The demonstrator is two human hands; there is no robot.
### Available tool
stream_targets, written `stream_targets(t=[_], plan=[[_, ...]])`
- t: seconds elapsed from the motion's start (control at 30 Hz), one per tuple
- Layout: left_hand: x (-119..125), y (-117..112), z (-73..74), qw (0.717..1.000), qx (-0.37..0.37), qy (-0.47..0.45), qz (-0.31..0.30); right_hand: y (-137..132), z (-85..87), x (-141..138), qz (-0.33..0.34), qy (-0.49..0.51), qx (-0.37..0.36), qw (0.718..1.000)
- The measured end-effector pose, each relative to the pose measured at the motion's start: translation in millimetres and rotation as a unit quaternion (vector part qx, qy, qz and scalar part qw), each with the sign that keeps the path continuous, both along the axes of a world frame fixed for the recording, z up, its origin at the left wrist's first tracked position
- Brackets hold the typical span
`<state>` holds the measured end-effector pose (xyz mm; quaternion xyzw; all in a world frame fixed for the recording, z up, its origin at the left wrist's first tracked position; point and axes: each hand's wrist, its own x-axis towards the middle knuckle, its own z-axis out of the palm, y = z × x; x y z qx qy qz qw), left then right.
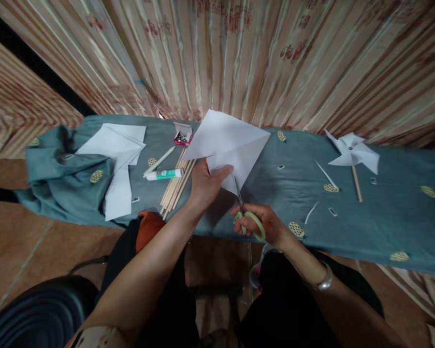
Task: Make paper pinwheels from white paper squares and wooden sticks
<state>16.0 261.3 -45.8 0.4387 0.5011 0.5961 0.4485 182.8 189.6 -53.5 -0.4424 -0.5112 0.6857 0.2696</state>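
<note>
My left hand [205, 184] pinches a white square sheet of paper [229, 145] by its lower edge and holds it up over the table. The sheet shows diagonal creases. My right hand [263, 223] grips pale green-handled scissors [247, 212]. Their blades point up into the bottom corner of the sheet. Both hands sit close together above the near edge of the blue-grey cloth [366, 212] that covers the table.
A glue stick [165, 174], a white pen [159, 161], several wooden sticks [177, 182] and a small open box [182, 135] lie left of my hands. More white sheets [116, 154] lie far left. A finished paper pinwheel [352, 153] rests at right, with paper strips [326, 174] nearby. A curtain hangs behind.
</note>
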Motion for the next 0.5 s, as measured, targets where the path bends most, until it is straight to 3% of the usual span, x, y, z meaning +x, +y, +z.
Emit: stream_targets(t=[0.5], plan=[[-5.1,1.9,-2.0,1.000,-0.006,0.027,0.011,-1.8,1.7,-5.9,-0.034,0.016,-0.023,0.999]])
